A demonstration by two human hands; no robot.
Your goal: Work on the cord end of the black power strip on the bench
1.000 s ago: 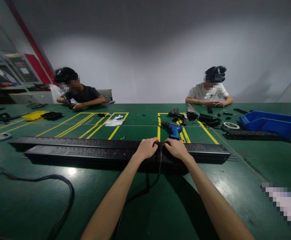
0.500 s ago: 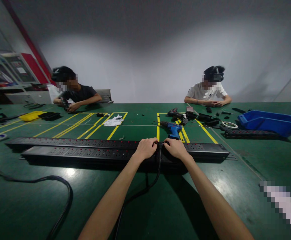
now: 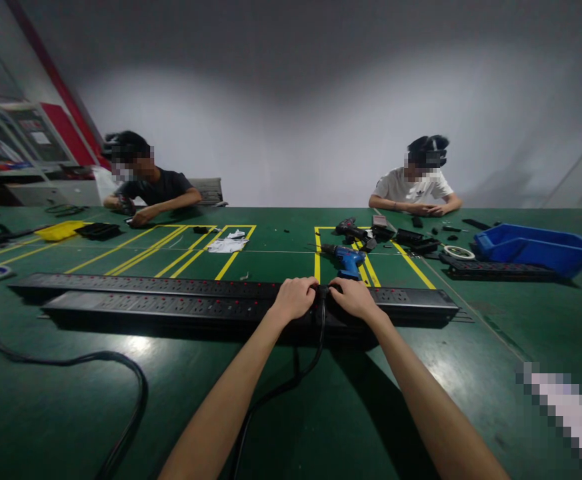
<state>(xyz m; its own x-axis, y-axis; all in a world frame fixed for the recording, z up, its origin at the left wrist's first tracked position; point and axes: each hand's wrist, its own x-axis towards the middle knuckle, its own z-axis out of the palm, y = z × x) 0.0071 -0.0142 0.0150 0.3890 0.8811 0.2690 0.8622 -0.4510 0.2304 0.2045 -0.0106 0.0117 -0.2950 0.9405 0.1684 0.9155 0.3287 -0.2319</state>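
Green and smooth, with a dull shine, the table [image 3: 195, 380] carries, in the head view, two long box-shaped things. The nearer black power strip with rows of sockets [image 3: 195, 308] lies before the person, parallel to the farther black power strip with small red dots [image 3: 195, 287]. The bare left hand [image 3: 295, 298] and the bare right hand [image 3: 355, 299] are over the nearer strip, one on each side of a black plug [image 3: 322, 292]. From this plug a round, flexible black cable [image 3: 321, 327] bends down to the table. The grip of each hand is partly closed, with curved fingers; I cannot tell whether they hold the plug or only press beside it. Behind the strips lies a blue drill of hard plastic [image 3: 348, 259]; farther right stands a glossy blue plastic bin [image 3: 521, 248].
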